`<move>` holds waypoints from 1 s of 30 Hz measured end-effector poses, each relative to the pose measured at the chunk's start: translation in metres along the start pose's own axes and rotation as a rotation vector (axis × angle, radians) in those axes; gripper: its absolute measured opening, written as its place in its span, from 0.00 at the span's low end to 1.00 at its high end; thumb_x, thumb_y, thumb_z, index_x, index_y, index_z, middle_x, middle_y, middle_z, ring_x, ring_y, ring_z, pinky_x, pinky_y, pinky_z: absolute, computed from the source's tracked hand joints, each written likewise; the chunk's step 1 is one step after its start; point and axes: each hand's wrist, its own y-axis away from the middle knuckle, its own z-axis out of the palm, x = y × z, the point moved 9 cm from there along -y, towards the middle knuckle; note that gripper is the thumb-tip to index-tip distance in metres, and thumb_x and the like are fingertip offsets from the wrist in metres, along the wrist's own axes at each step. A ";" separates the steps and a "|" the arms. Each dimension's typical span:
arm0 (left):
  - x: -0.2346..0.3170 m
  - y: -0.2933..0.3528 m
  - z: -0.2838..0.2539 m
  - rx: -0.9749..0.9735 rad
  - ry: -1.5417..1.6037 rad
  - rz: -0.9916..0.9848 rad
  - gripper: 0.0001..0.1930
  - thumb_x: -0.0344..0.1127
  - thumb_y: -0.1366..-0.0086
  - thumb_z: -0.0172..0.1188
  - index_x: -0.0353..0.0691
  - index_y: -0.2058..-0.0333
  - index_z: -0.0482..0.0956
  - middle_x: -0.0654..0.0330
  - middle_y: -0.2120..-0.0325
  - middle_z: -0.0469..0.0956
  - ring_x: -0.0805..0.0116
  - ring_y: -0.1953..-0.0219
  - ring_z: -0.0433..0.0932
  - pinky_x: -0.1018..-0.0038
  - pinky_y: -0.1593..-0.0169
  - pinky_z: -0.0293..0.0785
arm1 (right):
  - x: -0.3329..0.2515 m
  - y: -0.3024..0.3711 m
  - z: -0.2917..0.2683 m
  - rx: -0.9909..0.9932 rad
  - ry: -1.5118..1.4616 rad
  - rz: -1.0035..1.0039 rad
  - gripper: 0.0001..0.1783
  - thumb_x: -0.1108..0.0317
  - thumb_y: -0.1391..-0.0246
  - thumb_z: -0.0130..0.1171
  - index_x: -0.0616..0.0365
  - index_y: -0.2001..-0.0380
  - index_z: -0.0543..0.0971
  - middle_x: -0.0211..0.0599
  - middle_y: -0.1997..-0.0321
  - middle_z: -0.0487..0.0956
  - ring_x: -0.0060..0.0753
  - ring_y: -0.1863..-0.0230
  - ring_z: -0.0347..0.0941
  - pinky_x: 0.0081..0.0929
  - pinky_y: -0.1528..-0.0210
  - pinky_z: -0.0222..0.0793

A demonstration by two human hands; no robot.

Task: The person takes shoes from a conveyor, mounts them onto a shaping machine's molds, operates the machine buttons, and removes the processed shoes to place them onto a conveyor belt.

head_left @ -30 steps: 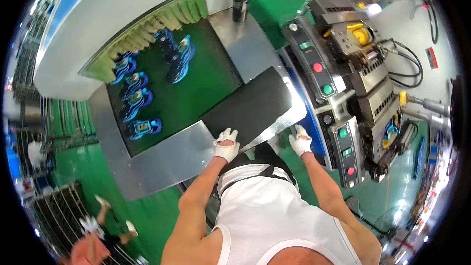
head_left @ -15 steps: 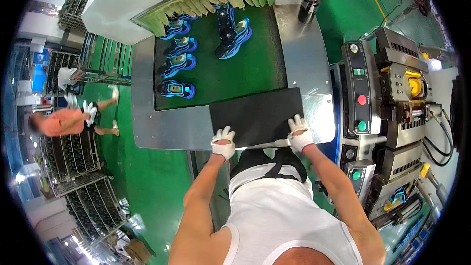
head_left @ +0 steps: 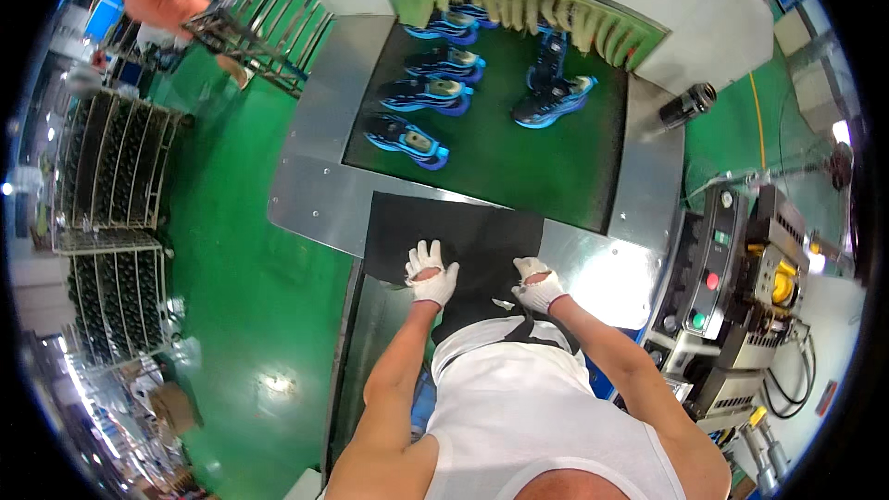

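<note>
A black flat mat lies across the near metal ledge of the conveyor, its near part reaching down toward my waist. My left hand, in a white glove with a gap at the back, lies on the mat with its fingers spread. At the mat's right edge is my right hand, gloved the same way, its fingers bent and close together on the edge. Beyond the mat, on the green belt, a column of blue-and-black sports shoes stands on the left. Another shoe stands on the right, touching a dark upper-like piece.
Pale green strip curtains hang over the tunnel opening. A black bottle stands on the right metal ledge. A machine with a button panel is at the right. Loaded racks and a person in orange are at left.
The view has turned, so the conveyor appears tilted. The mat has shifted left and nearer to me. My right hand's fingers, spread before, are now bent together. The person in orange has moved farther off.
</note>
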 end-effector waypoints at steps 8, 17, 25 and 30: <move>-0.136 -0.088 -0.068 0.071 -0.049 -0.006 0.40 0.46 0.46 0.72 0.45 0.36 0.68 0.48 0.32 0.61 0.35 0.29 0.55 0.39 0.30 0.52 | -0.121 -0.098 0.019 -0.215 -0.096 0.009 0.41 0.47 0.41 0.59 0.58 0.30 0.66 0.54 0.34 0.73 0.56 0.34 0.70 0.48 0.31 0.63; -0.269 -0.183 -0.128 0.087 0.005 -0.045 0.44 0.44 0.50 0.74 0.44 0.34 0.68 0.52 0.30 0.62 0.41 0.28 0.56 0.46 0.28 0.54 | -0.167 -0.128 -0.027 -0.240 -0.139 0.097 0.36 0.41 0.37 0.50 0.56 0.35 0.72 0.57 0.38 0.77 0.56 0.36 0.73 0.46 0.34 0.66; -0.297 -0.186 -0.148 0.122 0.062 -0.071 0.44 0.43 0.49 0.75 0.46 0.34 0.68 0.54 0.30 0.62 0.42 0.27 0.55 0.45 0.28 0.54 | -0.011 -0.035 -0.014 -0.049 -0.388 0.541 0.37 0.51 0.40 0.59 0.67 0.35 0.70 0.53 0.42 0.80 0.40 0.55 0.83 0.32 0.50 0.79; -0.299 -0.176 -0.149 0.130 0.044 -0.100 0.41 0.43 0.47 0.74 0.44 0.34 0.69 0.53 0.29 0.61 0.41 0.27 0.55 0.45 0.28 0.55 | 0.050 0.051 0.015 -0.009 -0.696 0.893 0.35 0.60 0.41 0.62 0.74 0.37 0.71 0.50 0.53 0.82 0.40 0.52 0.81 0.35 0.57 0.81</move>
